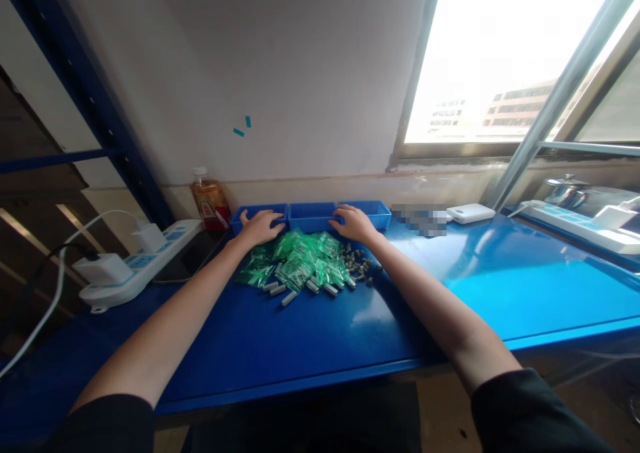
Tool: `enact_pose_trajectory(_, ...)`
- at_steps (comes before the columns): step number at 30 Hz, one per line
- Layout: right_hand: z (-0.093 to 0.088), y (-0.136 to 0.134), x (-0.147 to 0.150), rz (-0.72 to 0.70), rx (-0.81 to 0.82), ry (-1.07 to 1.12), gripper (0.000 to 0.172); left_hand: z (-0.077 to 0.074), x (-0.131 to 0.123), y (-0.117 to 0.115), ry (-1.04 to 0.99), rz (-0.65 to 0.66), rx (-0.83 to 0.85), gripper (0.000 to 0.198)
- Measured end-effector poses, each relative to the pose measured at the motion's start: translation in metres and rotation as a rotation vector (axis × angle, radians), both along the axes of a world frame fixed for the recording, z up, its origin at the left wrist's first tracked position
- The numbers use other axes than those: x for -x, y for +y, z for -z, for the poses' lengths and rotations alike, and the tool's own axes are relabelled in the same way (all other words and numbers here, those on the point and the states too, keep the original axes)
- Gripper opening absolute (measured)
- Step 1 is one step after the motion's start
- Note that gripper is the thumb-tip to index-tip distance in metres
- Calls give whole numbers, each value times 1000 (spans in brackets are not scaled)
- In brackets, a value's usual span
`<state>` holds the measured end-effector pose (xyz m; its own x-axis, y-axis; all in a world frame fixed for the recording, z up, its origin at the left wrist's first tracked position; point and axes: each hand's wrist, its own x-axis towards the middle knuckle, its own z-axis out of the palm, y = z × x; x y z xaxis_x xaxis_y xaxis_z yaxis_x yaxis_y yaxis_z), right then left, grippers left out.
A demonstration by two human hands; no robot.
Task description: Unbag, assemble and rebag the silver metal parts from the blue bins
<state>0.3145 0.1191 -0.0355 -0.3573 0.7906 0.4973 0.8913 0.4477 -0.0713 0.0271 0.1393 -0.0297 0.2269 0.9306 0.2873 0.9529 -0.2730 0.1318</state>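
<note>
Three blue plastic bins, a left bin (237, 224), a middle bin (313, 225) and a right bin (381, 222), stand in a row against the wall. My left hand (263, 227) is at the front of the left bin, fingers spread. Over the joint between the middle and right bins is my right hand (354, 223), its fingers also apart. Neither hand visibly holds anything; whether the fingertips press on the rims is unclear. Between my forearms lies a pile of small green clear bags (307, 256), with silver metal posts (289, 299) before it and small grey metal pieces (356, 263) at its right.
A bottle of amber liquid (209, 203) stands left of the bins. White power strips (123, 286) with plugged-in chargers lie at left and a second strip (580, 226) at far right. A white box (470, 213) sits below the window. The blue table (320, 346) ends near my body.
</note>
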Motion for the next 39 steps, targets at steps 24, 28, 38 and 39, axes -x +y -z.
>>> enact_pose_trajectory(24,-29,-114,59,-233,310,647,39,-17,-18,-115,-456,249,-362,19)
enact_pose_trajectory(28,-29,-122,69,-307,258,862,29,-24,-42,-141,-391,398,-458,16)
enact_pose_trajectory(38,-19,-127,56,-331,-119,707,17,-32,-35,-143,-1174,230,397,52)
enact_pose_trajectory(39,-17,-128,57,-371,-124,665,20,-31,-35,-143,-1214,253,459,49)
